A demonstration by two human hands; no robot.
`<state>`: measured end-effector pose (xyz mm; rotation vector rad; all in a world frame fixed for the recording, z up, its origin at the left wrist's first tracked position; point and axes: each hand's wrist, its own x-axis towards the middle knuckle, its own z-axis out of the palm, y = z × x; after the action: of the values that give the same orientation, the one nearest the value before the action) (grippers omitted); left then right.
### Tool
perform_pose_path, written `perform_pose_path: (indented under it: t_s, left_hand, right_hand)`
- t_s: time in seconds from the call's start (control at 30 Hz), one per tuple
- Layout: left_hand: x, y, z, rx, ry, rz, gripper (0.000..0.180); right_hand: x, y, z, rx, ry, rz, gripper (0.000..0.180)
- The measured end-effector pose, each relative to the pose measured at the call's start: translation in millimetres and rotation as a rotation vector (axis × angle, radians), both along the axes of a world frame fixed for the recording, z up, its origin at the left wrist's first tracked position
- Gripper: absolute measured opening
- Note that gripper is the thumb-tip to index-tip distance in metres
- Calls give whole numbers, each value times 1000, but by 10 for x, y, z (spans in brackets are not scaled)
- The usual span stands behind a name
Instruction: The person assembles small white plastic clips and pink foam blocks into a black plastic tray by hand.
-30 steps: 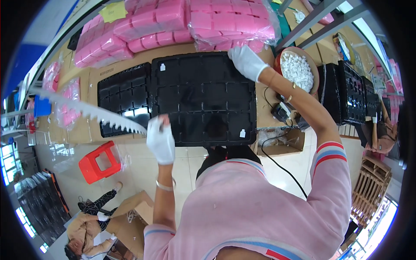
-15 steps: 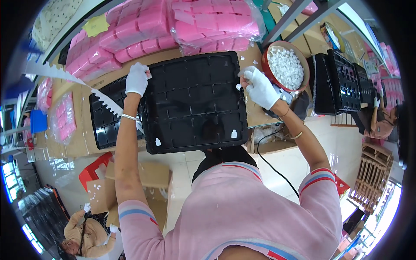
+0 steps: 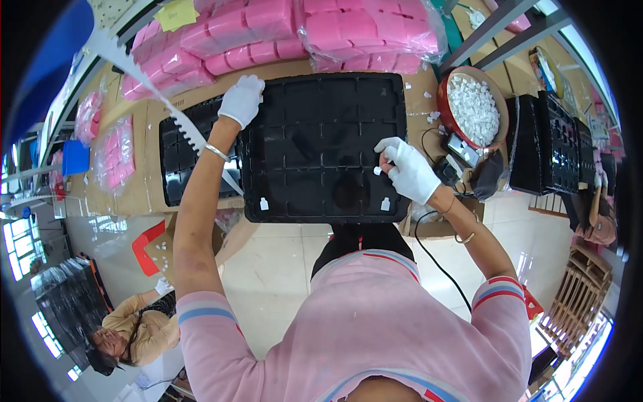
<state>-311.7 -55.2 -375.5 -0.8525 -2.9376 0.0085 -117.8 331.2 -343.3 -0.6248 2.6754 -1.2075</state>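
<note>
A black plastic tray (image 3: 325, 144) with raised dividers lies before me. Small white bottle-shaped pieces rest in its near corners, one at the left (image 3: 263, 204) and another at the right (image 3: 385, 203). My left hand (image 3: 241, 102), in a white glove, is at the tray's far left corner with its fingers closed; what they hold, if anything, is hidden. Over the tray's right edge, my gloved right hand (image 3: 410, 173) pinches a small white piece (image 3: 378, 171) between thumb and finger. A round red-rimmed bowl (image 3: 474, 107) full of white pieces stands to the right.
Bagged pink foam blocks (image 3: 368, 30) are stacked behind the tray. A second black tray (image 3: 194, 151) lies at its left, beneath a toothed white strip (image 3: 181, 124). More black trays (image 3: 546, 144) stand at far right. A co-worker (image 3: 137, 328) is at lower left.
My right hand has moved from beside the tray's far right edge nearer to me, carrying the small white piece. My left hand has shifted to the tray's far corner. The view has shifted.
</note>
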Motion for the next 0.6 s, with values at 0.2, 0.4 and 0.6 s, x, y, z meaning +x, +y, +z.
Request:
perform_pose_path:
  t_s: [0.2,0.4,0.6]
  left_hand:
    - [107,9,-92,17,99,32,12]
    - [432,34,24,207,20,-107,8]
    - [1673,-197,305,842,-318,311,12]
  right_hand:
    - [23,-9,-125,59,23,-12,18]
    - [174,-21,-86,-12,24,35,20]
    - [418,-2,166,-197,-336,-156,7]
